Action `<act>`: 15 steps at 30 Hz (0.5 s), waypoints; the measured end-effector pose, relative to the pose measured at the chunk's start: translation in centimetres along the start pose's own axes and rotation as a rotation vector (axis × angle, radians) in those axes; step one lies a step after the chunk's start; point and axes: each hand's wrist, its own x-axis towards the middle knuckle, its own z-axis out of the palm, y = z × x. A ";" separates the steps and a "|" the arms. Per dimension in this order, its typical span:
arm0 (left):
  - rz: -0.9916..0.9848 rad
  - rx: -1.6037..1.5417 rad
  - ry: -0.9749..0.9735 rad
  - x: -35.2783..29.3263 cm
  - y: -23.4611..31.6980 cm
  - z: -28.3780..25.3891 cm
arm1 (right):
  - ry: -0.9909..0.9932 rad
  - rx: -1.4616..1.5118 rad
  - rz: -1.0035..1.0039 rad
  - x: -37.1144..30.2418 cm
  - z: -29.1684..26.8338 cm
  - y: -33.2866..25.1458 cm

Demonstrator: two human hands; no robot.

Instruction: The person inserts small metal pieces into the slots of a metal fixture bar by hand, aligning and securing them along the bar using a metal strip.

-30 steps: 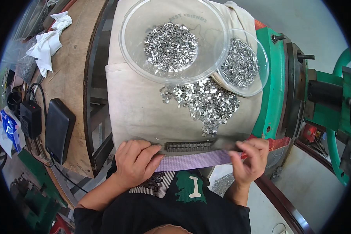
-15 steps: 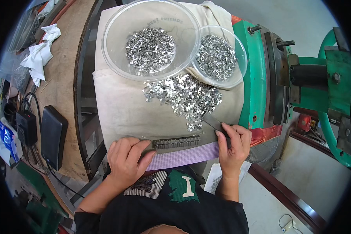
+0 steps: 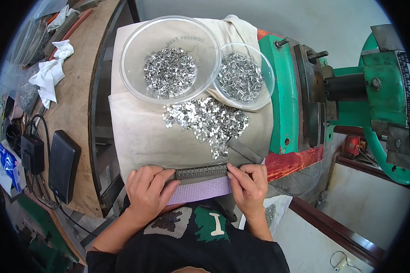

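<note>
A dark slotted metal bar [image 3: 201, 172] lies crosswise in front of me at the near edge of the cloth. My left hand [image 3: 149, 189] is closed with thumb and fingers pinched on its left end. At the right end, the thumb and index finger of my right hand [image 3: 248, 187] pinch the bar too. Just beyond the right hand, a flat grey metal strip [image 3: 245, 150] rests on the cloth, touching a loose heap of small shiny metal pieces [image 3: 209, 120]. Lilac woven fabric [image 3: 200, 190] runs along the bar's near side.
Behind the heap stand a large clear tub [image 3: 127, 68] and a smaller clear tub [image 3: 269, 82], both holding small metal parts. A green machine [image 3: 282, 100] with a handwheel borders the right side. On the left, a wooden bench [image 3: 79, 118] carries a black case [image 3: 64, 166] and crumpled tissue [image 3: 48, 77].
My right hand has let go of the flat metal strip and moved left onto the bar's right end. The left hand stays at the left end. The whole view has shifted slightly.
</note>
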 end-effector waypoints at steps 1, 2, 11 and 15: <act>0.002 0.001 0.004 0.0 -0.1 0.0 | 0.003 0.000 -0.004 -0.1 0.1 0.0; 0.012 -0.010 0.001 0.0 -0.2 0.0 | 0.002 0.001 -0.003 -0.1 0.1 0.0; 0.020 -0.086 -0.034 -1.3 -1.4 -1.0 | -0.050 0.097 -0.031 -0.5 0.3 -0.6; -0.037 -0.123 -0.033 -1.5 -1.2 -1.0 | -0.090 0.087 -0.048 0.5 0.0 -0.5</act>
